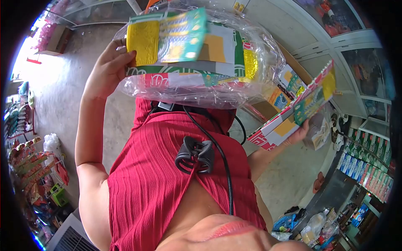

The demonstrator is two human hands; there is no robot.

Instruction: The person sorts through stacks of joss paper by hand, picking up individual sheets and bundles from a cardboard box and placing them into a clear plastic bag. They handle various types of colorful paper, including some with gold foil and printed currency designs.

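My left hand (109, 67) pinches the left edge of a flat paper piece with a gold foil panel (142, 42) and teal banknote-like prints (183, 35). It sits over a clear plastic bag (197, 94) filled with green, red and white printed paper packs. Lower at the right, my right hand (299, 133) grips a tilted red-and-white paper pack (293, 113) bearing similar teal prints and gold foil. Most of my right fingers are hidden behind that pack.
Behind the right-hand pack stands a cardboard box (257, 109) with more printed packs. White glass-door cabinets (331, 42) line the upper right. Stacked toothpaste-like boxes (364, 161) fill a shelf at right. Hanging packets (31, 167) and a green plastic item (58, 195) are at left.
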